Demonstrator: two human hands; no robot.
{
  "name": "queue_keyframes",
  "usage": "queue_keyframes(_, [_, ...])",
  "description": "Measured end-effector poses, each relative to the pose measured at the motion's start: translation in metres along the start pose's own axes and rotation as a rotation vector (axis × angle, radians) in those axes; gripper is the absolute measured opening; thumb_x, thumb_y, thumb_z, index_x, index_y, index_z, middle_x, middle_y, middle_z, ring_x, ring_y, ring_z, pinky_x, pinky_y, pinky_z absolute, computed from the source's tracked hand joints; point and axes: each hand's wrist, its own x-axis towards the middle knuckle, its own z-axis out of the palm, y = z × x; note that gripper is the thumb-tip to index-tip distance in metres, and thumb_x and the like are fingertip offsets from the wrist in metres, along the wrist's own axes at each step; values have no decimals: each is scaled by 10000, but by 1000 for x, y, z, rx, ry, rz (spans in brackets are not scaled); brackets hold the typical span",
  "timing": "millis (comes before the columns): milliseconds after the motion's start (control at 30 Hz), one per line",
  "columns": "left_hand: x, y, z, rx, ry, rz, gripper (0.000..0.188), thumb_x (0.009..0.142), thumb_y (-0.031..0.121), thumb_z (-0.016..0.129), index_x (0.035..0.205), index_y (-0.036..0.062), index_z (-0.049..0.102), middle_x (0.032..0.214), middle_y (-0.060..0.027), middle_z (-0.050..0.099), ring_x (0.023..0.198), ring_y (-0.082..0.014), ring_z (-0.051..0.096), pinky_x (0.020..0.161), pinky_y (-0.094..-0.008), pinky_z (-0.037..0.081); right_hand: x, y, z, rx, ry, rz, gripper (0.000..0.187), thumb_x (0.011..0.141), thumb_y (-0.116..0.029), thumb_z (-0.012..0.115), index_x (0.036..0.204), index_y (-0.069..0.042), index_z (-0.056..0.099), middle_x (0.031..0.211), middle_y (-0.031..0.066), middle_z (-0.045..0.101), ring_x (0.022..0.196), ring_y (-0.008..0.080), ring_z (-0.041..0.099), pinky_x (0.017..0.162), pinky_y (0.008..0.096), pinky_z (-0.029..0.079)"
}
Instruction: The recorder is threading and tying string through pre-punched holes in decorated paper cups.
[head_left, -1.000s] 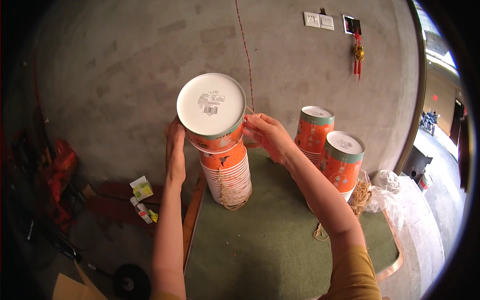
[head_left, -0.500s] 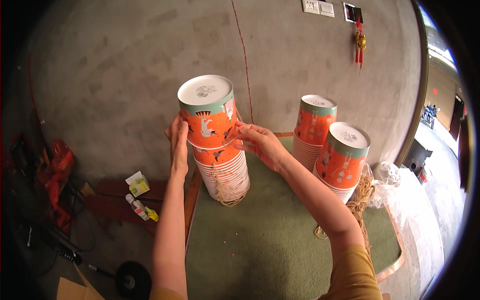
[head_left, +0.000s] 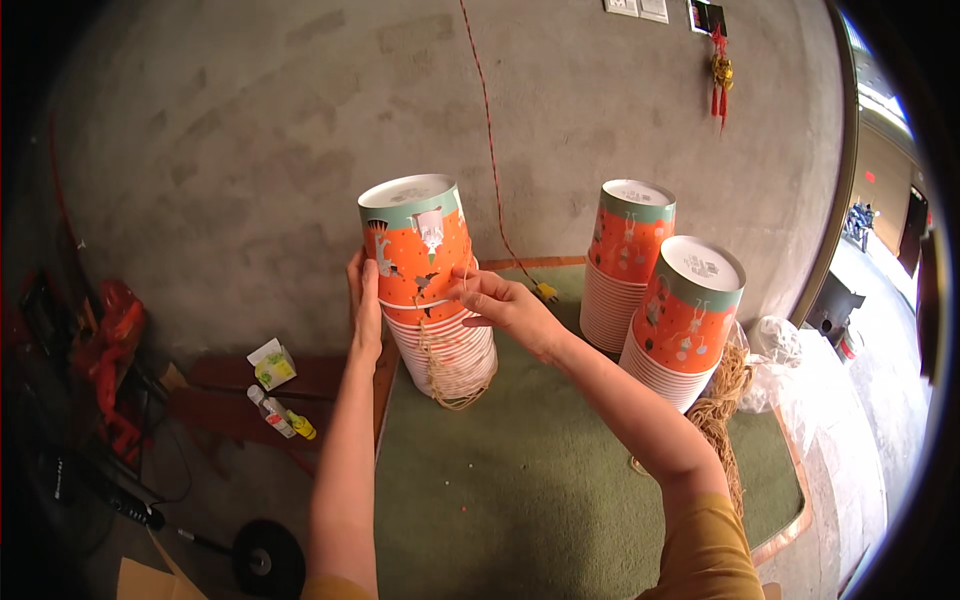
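An upside-down orange paper bucket [head_left: 420,255] with a green band and white base tops a tall stack of nested white-rimmed buckets [head_left: 450,360] on the left of the table. My left hand [head_left: 366,310] grips its left side, thumb along the near side and fingers partly hidden behind. My right hand [head_left: 510,312] is at its right side, thumb and fingers closed at the tips near a thin strand of twine. Whether the strand lies between these fingertips is hard to make out. More twine [head_left: 440,378] hangs loosely down the front of the stack.
Two more upturned bucket stacks, one farther back [head_left: 625,255] and one nearer [head_left: 690,310], stand at the right on the green-topped table [head_left: 530,490]. Beside them lie a twine bundle [head_left: 722,405] and clear plastic [head_left: 775,360]. A yellow plug [head_left: 545,291] hangs by the wall.
The top bucket has turned, its printed figures shifting left, and its base shows more edge-on. Both hands remain at its sides; my right fingertips have moved slightly left across it.
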Motion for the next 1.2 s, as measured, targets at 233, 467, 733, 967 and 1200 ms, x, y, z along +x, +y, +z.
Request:
queue_keyframes(233, [-12,-25,5,-50,20,3,664,1034,505,356,1506,51,251,1535,-120,287,1418,-247,285,1160,-381,236,-3,17,0,-24,-2,34,185,993,-234,582,1031,-56,619,1435,74,476,1250,135,511,960,312,496])
queue_keyframes(467, [-17,-34,6,28,73,-53,705,1023,558,332,1512,58,247,1543,-102,279,1416,-231,297,1150,-370,259,-10,28,4,-45,2,22,201,994,-135,553,1145,-28,631,1455,64,444,1162,117,542,926,305,498])
queue_keyframes(733, [-27,-24,10,35,64,-52,703,1029,547,321,1518,48,239,1546,-101,276,1420,-236,290,1151,-367,259,-14,50,8,-127,21,-65,342,976,-66,557,1314,-32,520,1276,-1,542,1053,92,547,902,288,490])
queue_keyframes(967, [-65,-50,17,-46,331,-67,595,1044,444,378,1452,13,340,1472,-135,346,1368,-249,342,1133,-369,266,-61,63,19,161,84,186,392,996,-123,521,1381,-61,486,1270,11,547,1121,107,545,978,312,488])
queue_keyframes(1200, [-176,-73,51,110,419,-338,201,982,189,513,1118,50,461,1068,-51,406,961,-157,421,919,-316,370,-127,68,2,-388,-1,180,285,977,-155,561,1247,-66,591,1172,51,630,1081,199,614,911,339,512])
